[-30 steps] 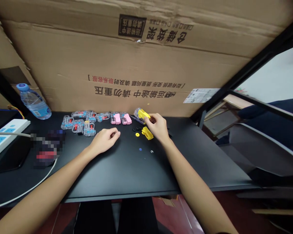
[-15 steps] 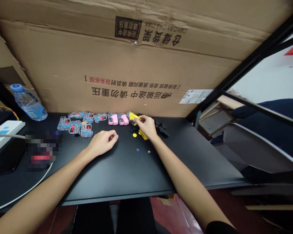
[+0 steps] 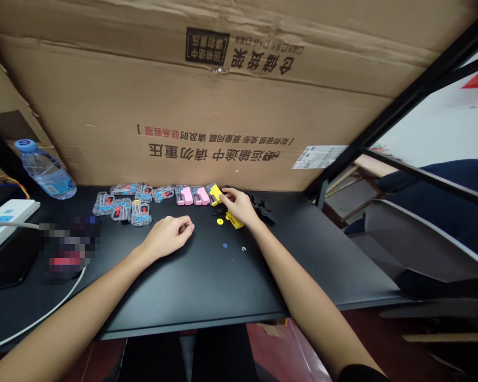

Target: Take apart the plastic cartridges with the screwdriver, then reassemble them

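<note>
Head view: yellow part [image 3: 215, 194] angled toward right hand [image 3: 239, 207]

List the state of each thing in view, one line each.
Right hand: holding a yellow plastic part between its fingers.
Left hand: loosely curled, empty, resting on the black tabletop.
Second yellow part: lying partly under the right hand.
Clear plastic cases: lying grouped, red and blue parts inside.
Pink pieces: lying side by side.
Water bottle: blue cap on, tilted.
</note>
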A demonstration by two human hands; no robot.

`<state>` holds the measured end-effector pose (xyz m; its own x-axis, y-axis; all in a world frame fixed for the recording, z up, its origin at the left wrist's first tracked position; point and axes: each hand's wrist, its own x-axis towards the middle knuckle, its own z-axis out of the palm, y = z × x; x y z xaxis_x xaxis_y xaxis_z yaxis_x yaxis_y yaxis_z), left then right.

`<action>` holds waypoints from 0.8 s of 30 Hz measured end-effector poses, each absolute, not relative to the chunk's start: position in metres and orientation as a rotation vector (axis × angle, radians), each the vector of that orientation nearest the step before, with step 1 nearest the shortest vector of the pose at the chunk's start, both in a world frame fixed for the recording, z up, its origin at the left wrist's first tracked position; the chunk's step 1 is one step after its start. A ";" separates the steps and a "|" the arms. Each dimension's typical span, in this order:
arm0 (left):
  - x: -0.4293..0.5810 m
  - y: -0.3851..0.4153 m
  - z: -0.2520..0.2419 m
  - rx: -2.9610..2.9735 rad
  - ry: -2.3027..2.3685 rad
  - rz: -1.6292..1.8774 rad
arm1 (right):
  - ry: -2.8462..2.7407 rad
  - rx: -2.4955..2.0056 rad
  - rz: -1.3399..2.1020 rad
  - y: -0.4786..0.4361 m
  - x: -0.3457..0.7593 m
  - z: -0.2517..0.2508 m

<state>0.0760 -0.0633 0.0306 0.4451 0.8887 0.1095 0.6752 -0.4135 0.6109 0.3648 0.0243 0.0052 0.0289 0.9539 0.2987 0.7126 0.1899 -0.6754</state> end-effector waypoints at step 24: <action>0.072 -0.060 0.030 2.284 1.332 0.531 | -1.971 -1.625 0.160 0.027 0.400 -0.003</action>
<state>0.0716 -0.0603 0.0302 0.4621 0.8806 0.1049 0.7113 -0.4387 0.5492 0.4000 0.0268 -0.0027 -0.0959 0.9318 0.3501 0.8629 0.2531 -0.4374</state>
